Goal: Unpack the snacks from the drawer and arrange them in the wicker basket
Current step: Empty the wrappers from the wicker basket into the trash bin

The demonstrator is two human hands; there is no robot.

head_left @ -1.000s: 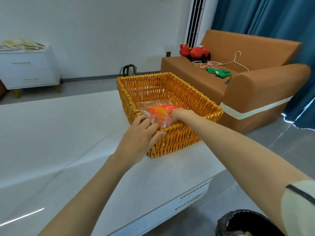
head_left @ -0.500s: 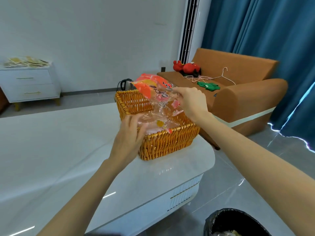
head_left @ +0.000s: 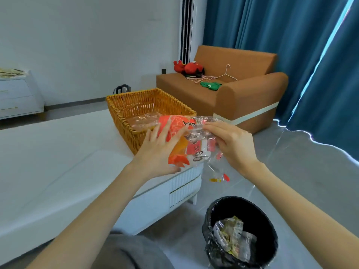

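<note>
Centre of frame: snack bag [head_left: 191, 146], orange print and clear film, held up between both hands, in front of the near corner of the wicker basket [head_left: 118, 110] and above the bench [head_left: 58, 162] edge. Left hand [head_left: 157, 152] nearly flat, fingers straight against the orange face, thumb tucked beneath. Right hand [head_left: 232, 145] curled, pinching the clear film at upper right. Probably very light, limp and slippery, with no stiffness; likely to sag or slide off a flat palm. Best taken by a pinch on a sealed edge or gathered corner, not squeezed mid-body. Black bin [head_left: 270, 226] at lower right, on the floor.
</note>
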